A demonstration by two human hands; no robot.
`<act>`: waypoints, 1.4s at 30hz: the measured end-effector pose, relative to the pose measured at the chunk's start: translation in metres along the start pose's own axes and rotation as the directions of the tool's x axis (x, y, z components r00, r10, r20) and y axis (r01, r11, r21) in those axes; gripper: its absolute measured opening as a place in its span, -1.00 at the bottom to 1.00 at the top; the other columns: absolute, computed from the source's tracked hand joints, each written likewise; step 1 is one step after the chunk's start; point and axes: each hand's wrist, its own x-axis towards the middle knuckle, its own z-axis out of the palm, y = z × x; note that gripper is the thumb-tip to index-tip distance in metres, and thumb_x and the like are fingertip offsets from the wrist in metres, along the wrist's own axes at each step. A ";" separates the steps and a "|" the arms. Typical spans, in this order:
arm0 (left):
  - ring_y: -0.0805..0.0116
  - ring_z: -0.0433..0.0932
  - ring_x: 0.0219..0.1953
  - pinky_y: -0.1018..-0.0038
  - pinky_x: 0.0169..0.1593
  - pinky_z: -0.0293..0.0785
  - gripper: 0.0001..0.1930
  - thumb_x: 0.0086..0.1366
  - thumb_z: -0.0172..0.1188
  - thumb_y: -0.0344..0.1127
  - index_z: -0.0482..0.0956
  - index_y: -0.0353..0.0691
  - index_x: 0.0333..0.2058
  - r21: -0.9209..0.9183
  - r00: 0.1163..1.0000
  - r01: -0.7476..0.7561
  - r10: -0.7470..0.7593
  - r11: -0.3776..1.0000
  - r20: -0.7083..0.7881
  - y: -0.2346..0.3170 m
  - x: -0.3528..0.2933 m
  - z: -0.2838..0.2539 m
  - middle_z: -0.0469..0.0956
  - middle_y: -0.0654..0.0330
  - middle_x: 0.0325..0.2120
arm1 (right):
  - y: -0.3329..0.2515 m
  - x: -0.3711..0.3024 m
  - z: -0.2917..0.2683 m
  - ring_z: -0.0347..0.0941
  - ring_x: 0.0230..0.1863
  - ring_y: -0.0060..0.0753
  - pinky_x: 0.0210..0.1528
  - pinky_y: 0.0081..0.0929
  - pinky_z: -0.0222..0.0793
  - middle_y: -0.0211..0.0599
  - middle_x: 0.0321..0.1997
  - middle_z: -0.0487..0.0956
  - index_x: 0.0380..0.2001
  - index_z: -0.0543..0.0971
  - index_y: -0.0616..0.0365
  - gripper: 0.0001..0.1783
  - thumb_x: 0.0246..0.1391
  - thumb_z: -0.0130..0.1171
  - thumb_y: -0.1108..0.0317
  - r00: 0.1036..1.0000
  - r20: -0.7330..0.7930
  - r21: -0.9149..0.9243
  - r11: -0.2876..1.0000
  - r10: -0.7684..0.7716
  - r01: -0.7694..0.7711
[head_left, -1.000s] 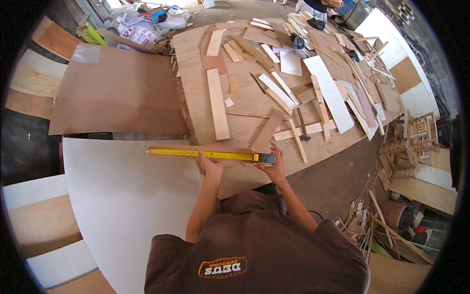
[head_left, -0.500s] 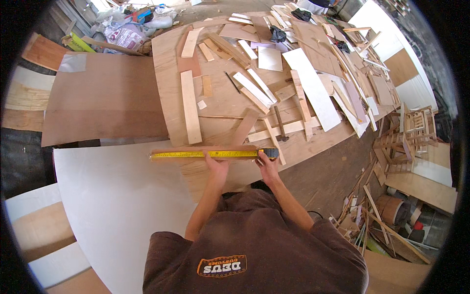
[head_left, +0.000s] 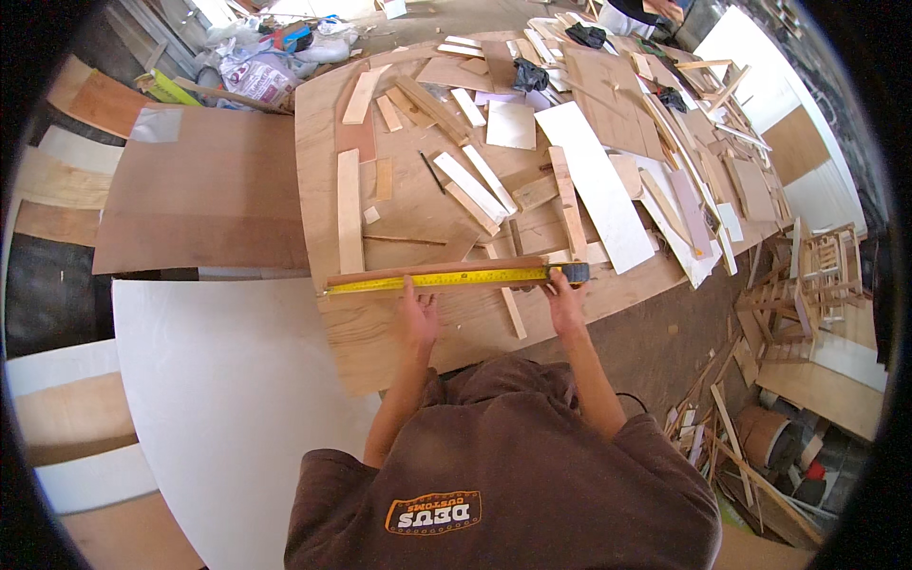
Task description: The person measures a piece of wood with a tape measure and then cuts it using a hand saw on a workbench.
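A yellow tape measure blade lies stretched along a narrow brown wooden strip, held level in front of my chest. At the strip's right end, my right hand grips the black and yellow tape measure case, thumb on the blade near its mouth. My left hand is turned partly palm up below the strip's left half. Its thumb presses on the blade while the other fingers curl loosely beneath. The blade's tip reaches the strip's left end. Under the strip spreads a large plywood sheet.
Several wood offcuts and a long white board cover the plywood. Black plastic bags lie among them. A white panel is at left, a brown sheet beyond it. Wooden frames and scrap stand at right. A person is far back.
The strip, tape measure and right hand have moved right and slightly away from me, tilting up at the right. My left hand is now nearer the strip's left end, its fingers looser.
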 end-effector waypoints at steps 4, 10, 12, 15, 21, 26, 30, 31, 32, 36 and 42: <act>0.25 0.42 0.14 0.16 0.23 0.26 -0.41 0.35 0.23 -0.03 0.26 -0.04 0.26 0.088 0.977 -0.157 0.167 0.984 -0.135 0.022 0.011 -0.012 0.45 0.23 0.11 | -0.036 0.024 -0.016 0.44 0.02 -0.22 0.08 -0.08 0.49 -0.25 0.04 0.42 0.14 0.18 -0.05 -0.36 0.09 0.31 0.42 1.000 0.023 -0.014 1.000 -0.021 0.021; 0.22 0.34 0.19 0.13 0.15 0.31 -0.38 0.35 0.18 0.03 0.18 0.11 0.30 0.114 0.892 -0.369 0.386 0.922 -0.234 0.048 0.004 0.000 0.33 0.21 0.20 | -0.061 0.053 -0.053 0.44 0.00 -0.15 0.14 -0.05 0.47 -0.23 0.03 0.42 0.06 0.30 0.02 -0.46 0.08 0.34 0.35 1.000 0.024 0.030 1.000 -0.001 0.001; 0.24 0.32 0.20 0.14 0.11 0.35 -0.37 0.36 0.14 0.07 0.15 0.15 0.32 0.126 0.924 -0.345 0.360 0.930 -0.131 0.063 0.005 -0.007 0.31 0.22 0.21 | -0.060 0.057 -0.051 0.43 0.03 -0.13 0.13 -0.03 0.48 -0.23 0.04 0.42 0.05 0.30 0.00 -0.47 0.08 0.34 0.34 0.999 0.040 0.026 1.000 -0.009 0.008; 0.29 0.33 0.16 0.20 0.06 0.38 -0.41 0.38 0.10 0.09 0.18 0.14 0.31 0.209 0.944 -0.302 0.323 0.930 -0.071 0.072 -0.001 0.005 0.30 0.24 0.20 | -0.062 0.063 -0.057 0.43 0.04 -0.14 0.13 -0.01 0.48 -0.24 0.05 0.42 0.05 0.30 -0.02 -0.48 0.08 0.34 0.35 0.996 0.094 0.012 1.000 0.000 -0.001; 0.39 0.41 0.06 0.35 -0.04 0.44 -0.43 0.41 0.10 0.03 0.20 0.10 0.31 0.413 0.903 -0.384 0.430 0.826 -0.021 0.088 0.009 -0.001 0.41 0.27 0.11 | -0.055 0.062 -0.031 0.44 0.05 -0.18 0.12 0.02 0.48 -0.27 0.05 0.43 0.06 0.25 -0.08 -0.45 0.10 0.31 0.38 0.994 0.086 -0.004 0.998 0.069 -0.069; 0.40 0.44 0.06 0.42 -0.08 0.47 -0.33 0.35 0.27 -0.17 0.15 -0.03 0.33 0.446 0.855 -0.456 0.518 0.770 -0.019 0.078 0.001 0.012 0.44 0.20 0.09 | -0.059 0.062 -0.024 0.45 0.03 -0.23 0.08 -0.05 0.50 -0.27 0.03 0.43 0.08 0.22 -0.06 -0.41 0.09 0.33 0.38 0.994 0.104 -0.018 0.999 0.042 -0.040; 0.32 0.43 0.07 0.35 0.02 0.44 -0.12 0.16 0.45 -0.16 0.11 -0.18 0.33 0.602 0.863 -0.413 0.505 0.683 0.017 0.071 0.005 0.001 0.40 0.13 0.10 | -0.058 0.067 -0.027 0.43 0.04 -0.30 0.05 -0.10 0.52 -0.30 0.02 0.42 0.10 0.20 -0.06 -0.36 0.06 0.36 0.38 0.995 0.101 -0.064 0.998 0.018 -0.012; 0.30 0.44 0.07 0.31 0.06 0.43 -0.07 0.11 0.49 -0.13 0.11 -0.22 0.33 0.682 0.861 -0.377 0.509 0.627 0.007 0.068 0.007 -0.001 0.40 0.12 0.11 | -0.057 0.070 -0.031 0.43 0.04 -0.31 0.05 -0.10 0.52 -0.31 0.02 0.41 0.10 0.20 -0.06 -0.35 0.06 0.37 0.38 0.995 0.098 -0.070 0.998 0.013 -0.006; 0.27 0.44 0.06 0.28 0.10 0.42 -0.02 0.06 0.53 -0.11 0.11 -0.25 0.32 0.754 0.858 -0.337 0.514 0.564 -0.001 0.065 0.008 -0.003 0.39 0.10 0.12 | -0.056 0.074 -0.034 0.42 0.05 -0.31 0.05 -0.10 0.52 -0.31 0.02 0.41 0.10 0.20 -0.06 -0.34 0.05 0.38 0.37 0.995 0.095 -0.077 0.997 0.007 0.000; 0.00 0.24 0.24 0.14 0.29 0.19 0.13 -0.04 0.54 0.11 0.08 -0.41 0.30 0.935 0.837 -0.162 0.545 0.315 -0.039 0.056 0.016 -0.031 0.24 -0.11 0.21 | -0.041 0.075 -0.026 0.40 0.07 -0.32 0.04 -0.11 0.52 -0.31 0.04 0.39 0.11 0.19 -0.05 -0.31 0.02 0.41 0.35 0.994 0.110 -0.159 0.987 0.021 -0.004; -0.28 -0.02 0.35 -0.05 0.38 -0.06 0.18 0.05 0.31 0.39 0.01 -0.43 0.34 0.975 0.824 0.190 0.559 -0.119 -0.092 0.015 0.025 -0.068 0.05 -0.26 0.31 | -0.015 0.073 -0.037 0.46 -0.02 -0.29 0.02 -0.07 0.56 -0.29 0.01 0.45 0.02 0.22 -0.03 -0.37 0.02 0.41 0.31 0.998 0.051 -0.262 0.964 0.048 -0.033</act>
